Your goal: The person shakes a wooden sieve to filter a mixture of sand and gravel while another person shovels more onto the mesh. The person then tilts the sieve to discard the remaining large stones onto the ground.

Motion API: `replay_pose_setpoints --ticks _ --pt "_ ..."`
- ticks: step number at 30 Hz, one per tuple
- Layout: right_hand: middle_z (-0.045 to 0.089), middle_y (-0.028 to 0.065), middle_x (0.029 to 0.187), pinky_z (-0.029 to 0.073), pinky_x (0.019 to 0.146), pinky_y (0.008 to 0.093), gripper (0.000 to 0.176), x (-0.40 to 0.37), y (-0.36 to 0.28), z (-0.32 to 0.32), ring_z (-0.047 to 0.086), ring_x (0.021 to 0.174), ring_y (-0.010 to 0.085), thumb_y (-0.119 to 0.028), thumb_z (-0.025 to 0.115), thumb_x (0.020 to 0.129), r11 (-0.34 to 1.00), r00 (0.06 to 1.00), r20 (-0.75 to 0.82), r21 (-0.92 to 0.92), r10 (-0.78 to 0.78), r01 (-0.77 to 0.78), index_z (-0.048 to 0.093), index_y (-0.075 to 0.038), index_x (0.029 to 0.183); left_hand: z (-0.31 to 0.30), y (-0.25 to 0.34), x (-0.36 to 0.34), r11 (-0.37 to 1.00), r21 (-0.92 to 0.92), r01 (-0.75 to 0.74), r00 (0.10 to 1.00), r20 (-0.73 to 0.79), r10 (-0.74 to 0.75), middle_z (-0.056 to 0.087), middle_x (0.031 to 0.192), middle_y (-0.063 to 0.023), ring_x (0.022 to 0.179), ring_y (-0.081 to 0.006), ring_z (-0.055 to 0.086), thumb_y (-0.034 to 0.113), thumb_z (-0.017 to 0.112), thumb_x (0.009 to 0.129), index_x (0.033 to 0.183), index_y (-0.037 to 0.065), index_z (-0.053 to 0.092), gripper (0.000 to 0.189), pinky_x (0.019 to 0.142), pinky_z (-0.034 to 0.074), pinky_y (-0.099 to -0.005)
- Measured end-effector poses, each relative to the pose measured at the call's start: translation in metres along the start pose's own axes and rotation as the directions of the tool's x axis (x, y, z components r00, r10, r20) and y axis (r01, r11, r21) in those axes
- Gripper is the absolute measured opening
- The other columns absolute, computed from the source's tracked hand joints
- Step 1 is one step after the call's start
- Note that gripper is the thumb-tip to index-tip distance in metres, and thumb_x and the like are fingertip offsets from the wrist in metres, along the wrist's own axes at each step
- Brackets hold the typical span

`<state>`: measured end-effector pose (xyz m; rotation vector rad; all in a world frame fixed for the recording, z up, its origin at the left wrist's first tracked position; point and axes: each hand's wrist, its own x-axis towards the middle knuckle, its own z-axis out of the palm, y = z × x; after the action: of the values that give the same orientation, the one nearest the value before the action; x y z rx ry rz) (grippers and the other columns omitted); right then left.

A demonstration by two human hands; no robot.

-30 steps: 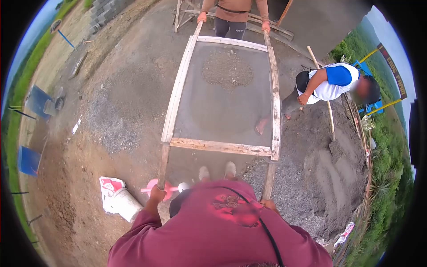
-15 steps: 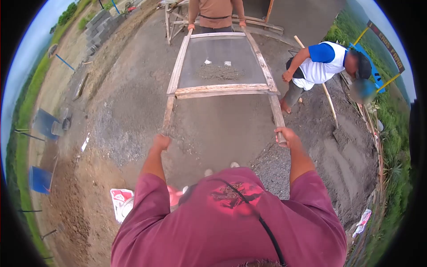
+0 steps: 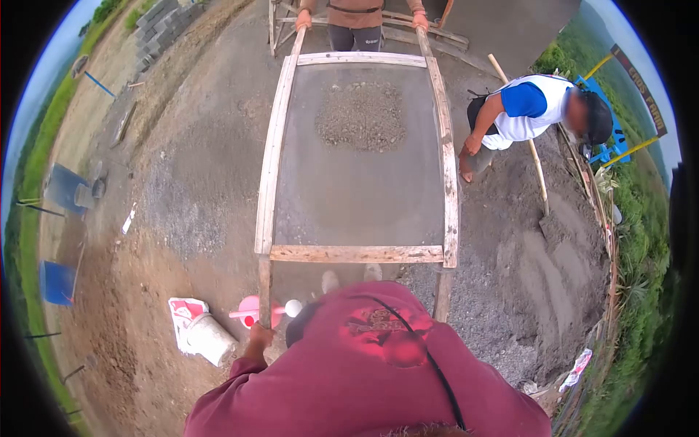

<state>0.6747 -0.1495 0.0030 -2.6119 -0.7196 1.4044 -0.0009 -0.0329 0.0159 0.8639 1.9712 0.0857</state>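
Note:
A wooden-framed screen spans the space in front of me, with a patch of coarse gravel on its mesh. My left hand is closed round the end of the frame's left handle, low beside my body. The right handle runs down to my shirt, and my right hand is hidden there. Across from me, a person in a brown top grips the two far handles with both hands.
At the right a person in a white and blue shirt bends beside a long-handled shovel. A white bucket lies tipped at lower left. Blue containers stand far left, and grey blocks are stacked at upper left.
The screen has moved toward me, and my left hand has come back with it. My right hand has gone out of sight. The gravel patch looks larger, and the white pieces on it no longer show.

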Motion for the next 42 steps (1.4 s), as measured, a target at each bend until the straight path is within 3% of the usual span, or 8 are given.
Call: replay_pose_setpoints --ticks 4,5,6,13,25,30,34,42 --pt "0.072 0.0177 0.087 0.053 0.068 0.0422 0.047 0.021 -0.064 -0.033 0.07 0.08 0.0267 -0.029 0.074 0.078 0.972 0.997 0.073 0.235 -0.034 0.015 0.07 0.011 0.103 0.007 0.027 0.061 0.986 0.163 -0.044 0.997 0.073 0.033 0.072 0.081 -0.0195 0.078 -0.0293 0.073 0.026 0.079 0.073 0.096 -0.005 0.071 0.039 0.069 0.057 -0.0393" --pt "0.071 0.0163 0.084 0.053 0.064 0.041 0.041 0.034 -0.098 -0.043 0.069 0.076 0.0275 -0.023 0.073 0.077 0.919 0.993 0.11 0.395 -0.04 -0.007 0.07 0.009 0.102 -0.002 0.051 0.087 0.466 0.745 -0.477 0.872 0.337 0.355 0.073 0.085 -0.0221 0.083 -0.0309 0.074 0.03 0.077 0.073 0.095 -0.006 0.072 0.042 0.074 0.058 -0.0404" --pt "0.07 0.0148 0.081 0.052 0.061 0.0398 0.036 0.052 -0.125 -0.051 0.068 0.072 0.0283 -0.018 0.073 0.076 0.842 0.988 0.146 0.538 -0.046 -0.041 0.07 0.007 0.101 -0.011 0.113 0.08 0.957 0.288 -0.04 0.999 0.013 0.038 0.073 0.089 -0.0253 0.086 -0.0344 0.074 0.031 0.075 0.071 0.092 -0.006 0.072 0.043 0.077 0.058 -0.0429" --pt "0.066 0.0013 0.076 0.051 0.069 0.0402 0.024 0.02 -0.382 -0.193 0.065 0.066 0.0161 -0.029 0.069 0.081 0.889 0.978 0.158 0.455 -0.137 0.05 0.063 -0.013 0.098 -0.128 0.364 0.116 0.79 0.425 -0.442 0.876 0.014 0.483 0.071 0.072 -0.0243 0.074 -0.0348 0.075 0.024 0.067 0.068 0.071 -0.004 0.072 0.029 0.072 0.058 -0.0459" --pt "0.068 0.0155 0.071 0.051 0.056 0.0407 0.024 -0.036 -0.054 -0.02 0.066 0.06 0.0257 -0.016 0.075 0.071 0.913 0.997 0.075 0.404 0.025 -0.053 0.071 0.005 0.082 -0.009 0.016 0.026 0.922 0.315 -0.223 0.974 0.044 0.22 0.071 0.082 -0.0185 0.074 -0.0283 0.073 0.015 0.08 0.072 0.102 -0.007 0.067 0.039 0.064 0.057 -0.0406" --pt "0.068 0.015 0.073 0.051 0.056 0.0414 0.027 -0.049 -0.102 -0.023 0.067 0.06 0.0272 -0.014 0.077 0.071 0.904 0.982 0.091 0.412 -0.164 0.113 0.07 0.008 0.086 -0.022 0.019 0.065 0.998 0.052 0.022 0.992 0.12 -0.028 0.072 0.085 -0.0184 0.074 -0.0281 0.073 0.016 0.084 0.071 0.109 -0.006 0.065 0.047 0.064 0.057 -0.0408" --pt "0.062 0.0073 0.067 0.051 0.05 0.0379 0.016 0.025 -0.219 -0.049 0.063 0.054 0.0224 -0.018 0.071 0.078 0.803 0.973 0.225 0.589 -0.058 -0.089 0.063 -0.005 0.083 -0.06 0.164 0.134 0.874 0.451 -0.183 0.973 -0.041 0.225 0.072 0.079 -0.0252 0.081 -0.0365 0.074 0.028 0.074 0.07 0.077 -0.006 0.072 0.034 0.072 0.058 -0.0451" --pt "0.065 -0.0005 0.079 0.052 0.068 0.039 0.026 0.002 -0.4 -0.162 0.065 0.069 0.0146 -0.033 0.071 0.081 0.895 0.982 0.141 0.443 -0.125 0.05 0.063 -0.016 0.098 -0.145 0.345 0.155 0.945 0.21 -0.25 0.965 -0.025 0.261 0.068 0.063 -0.0208 0.066 -0.0377 0.072 0.027 0.07 0.069 0.063 -0.002 0.071 0.029 0.067 0.057 -0.0455"
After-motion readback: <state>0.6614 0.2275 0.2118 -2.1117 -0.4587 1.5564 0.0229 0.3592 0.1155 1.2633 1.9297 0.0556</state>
